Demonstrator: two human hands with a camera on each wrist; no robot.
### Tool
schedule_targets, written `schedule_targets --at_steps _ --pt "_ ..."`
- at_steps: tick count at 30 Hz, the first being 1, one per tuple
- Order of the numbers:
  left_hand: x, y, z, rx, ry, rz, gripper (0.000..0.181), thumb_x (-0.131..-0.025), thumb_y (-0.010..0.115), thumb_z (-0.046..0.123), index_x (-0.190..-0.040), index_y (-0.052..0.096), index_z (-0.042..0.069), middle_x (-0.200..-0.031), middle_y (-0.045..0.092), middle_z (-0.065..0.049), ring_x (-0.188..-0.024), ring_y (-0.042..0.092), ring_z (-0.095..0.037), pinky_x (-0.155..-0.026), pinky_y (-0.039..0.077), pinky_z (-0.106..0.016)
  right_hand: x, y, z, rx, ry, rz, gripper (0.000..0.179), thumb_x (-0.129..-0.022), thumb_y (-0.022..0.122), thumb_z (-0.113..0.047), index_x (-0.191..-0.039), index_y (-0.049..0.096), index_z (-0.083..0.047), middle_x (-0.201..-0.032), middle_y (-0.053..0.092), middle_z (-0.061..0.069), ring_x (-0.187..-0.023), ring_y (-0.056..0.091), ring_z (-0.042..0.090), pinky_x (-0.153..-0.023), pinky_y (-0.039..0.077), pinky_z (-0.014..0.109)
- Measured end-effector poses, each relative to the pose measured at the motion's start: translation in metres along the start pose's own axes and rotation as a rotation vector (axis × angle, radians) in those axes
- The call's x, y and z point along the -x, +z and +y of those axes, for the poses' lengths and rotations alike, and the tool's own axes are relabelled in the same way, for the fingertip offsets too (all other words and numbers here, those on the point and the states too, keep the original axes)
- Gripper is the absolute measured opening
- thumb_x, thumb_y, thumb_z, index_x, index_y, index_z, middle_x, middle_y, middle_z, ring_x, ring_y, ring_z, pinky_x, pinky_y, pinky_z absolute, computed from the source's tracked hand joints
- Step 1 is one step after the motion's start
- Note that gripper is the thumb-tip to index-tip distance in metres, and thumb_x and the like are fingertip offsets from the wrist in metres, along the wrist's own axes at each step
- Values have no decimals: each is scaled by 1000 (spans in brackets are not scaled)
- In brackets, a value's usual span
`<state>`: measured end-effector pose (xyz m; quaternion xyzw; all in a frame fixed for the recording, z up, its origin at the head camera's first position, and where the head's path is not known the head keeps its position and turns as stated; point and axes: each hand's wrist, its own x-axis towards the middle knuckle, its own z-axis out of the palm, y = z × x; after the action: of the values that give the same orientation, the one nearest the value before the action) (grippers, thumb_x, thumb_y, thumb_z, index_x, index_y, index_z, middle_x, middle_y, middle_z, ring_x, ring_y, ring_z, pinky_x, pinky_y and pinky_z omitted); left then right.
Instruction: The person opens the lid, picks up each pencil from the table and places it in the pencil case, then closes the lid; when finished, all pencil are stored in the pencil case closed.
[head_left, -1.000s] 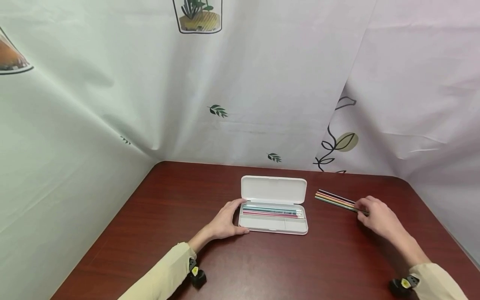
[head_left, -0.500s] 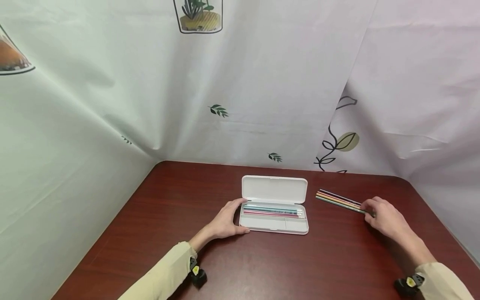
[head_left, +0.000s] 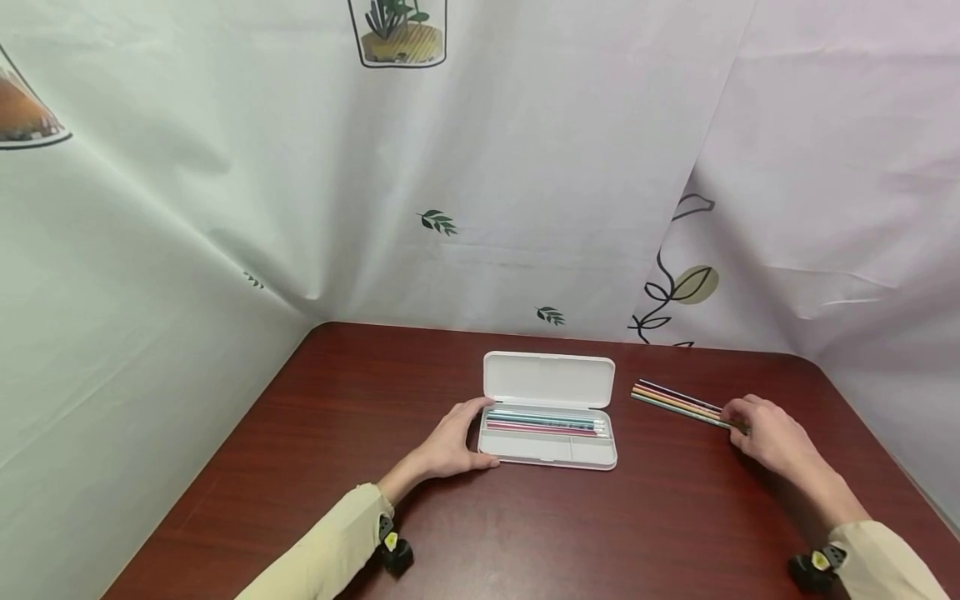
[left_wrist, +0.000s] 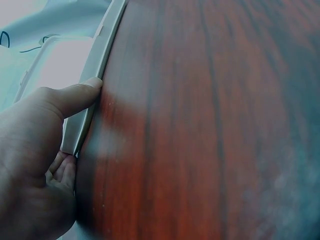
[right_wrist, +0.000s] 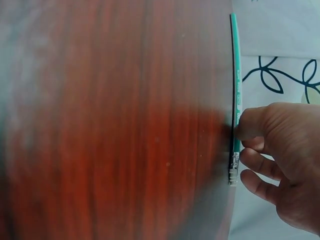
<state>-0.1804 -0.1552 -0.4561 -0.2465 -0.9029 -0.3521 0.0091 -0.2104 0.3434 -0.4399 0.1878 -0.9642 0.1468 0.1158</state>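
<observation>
An open white pencil case [head_left: 517, 452] lies on the table, several pencils [head_left: 540, 422] with blue, teal and pink barrels in its back compartment. My left hand [head_left: 450, 442] holds its left end, thumb on the front edge and fingers toward the back corner. In the left wrist view the thumb [left_wrist: 80, 97] presses against the case's side wall. On the right, several more pencils [head_left: 671, 398] lie side by side, pointing left. My right hand [head_left: 768, 433] is at their right ends, pinching a green pencil [right_wrist: 237, 70] near its eraser; fingers partly cover the others.
The dark red wooden table [head_left: 600, 533] has rounded back corners. White cloth with plant prints [head_left: 480, 167] hangs along its back and sides. The case's lid [head_left: 547, 379] stands raised behind it. A small black camera is strapped to each wrist.
My right hand has slid slightly right along the pencils, toward their right ends, then held still. The pencils and the case stay in place, and the left hand keeps its hold.
</observation>
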Motion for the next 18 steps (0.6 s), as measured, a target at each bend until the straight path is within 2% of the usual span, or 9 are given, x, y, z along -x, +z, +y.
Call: schedule_targets --at_steps 12,18 --pt "1 1 -1 -15 1 -6 89 -74 89 29 -145 43 3 -143 49 -15 -129 44 -33 -104 36 -52 0 -1 0 -11 -2 -53 20 -72 75 4 -86 66 -8 -82 57 1 -70 54 20 -58 45 44" --pt "2 3 -2 -17 25 20 88 -73 89 27 -144 43 2 -141 51 -16 -128 45 -34 -102 38 -53 -2 -1 0 -17 -16 -95 20 -73 72 5 -87 66 -8 -81 56 -1 -69 52 17 -57 43 41"
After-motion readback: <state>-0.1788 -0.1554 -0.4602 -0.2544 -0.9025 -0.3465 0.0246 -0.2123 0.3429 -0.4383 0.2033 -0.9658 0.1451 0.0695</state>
